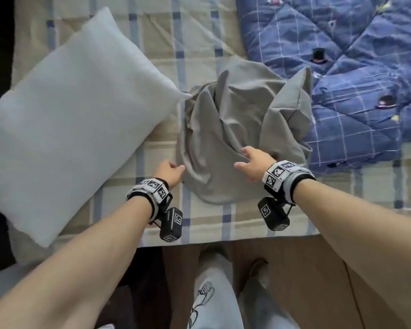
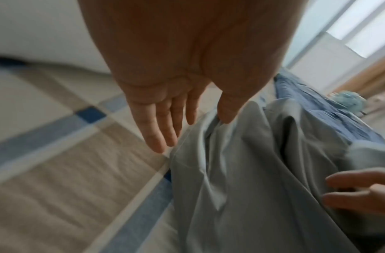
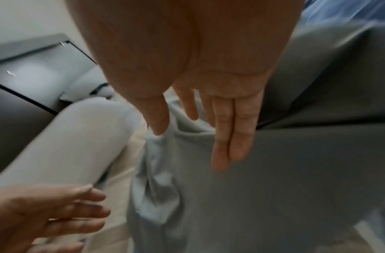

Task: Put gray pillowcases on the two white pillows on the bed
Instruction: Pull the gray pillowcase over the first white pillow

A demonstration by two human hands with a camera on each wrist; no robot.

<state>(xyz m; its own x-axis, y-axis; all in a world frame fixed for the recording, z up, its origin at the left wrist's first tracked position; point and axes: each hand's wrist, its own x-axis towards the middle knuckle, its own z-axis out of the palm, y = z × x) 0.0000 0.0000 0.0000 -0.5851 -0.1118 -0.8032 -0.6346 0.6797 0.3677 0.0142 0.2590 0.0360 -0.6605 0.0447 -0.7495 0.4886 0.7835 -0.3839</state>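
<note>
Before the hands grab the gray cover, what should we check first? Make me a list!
1. Left hand free to grab: ok, its fingers are straight and hold nothing.
2. Right hand free: ok, open over the gray cover.
3. Cover within reach: ok, it lies crumpled between both hands.
4. Cover's opening found: cannot tell, the folds hide it.
5. White pillow bare and nearby: ok, it lies left of the cover.
6. Second pillow and second cover in sight: not ok; only one white pillow shows, and the gray heap cannot be counted.
</note>
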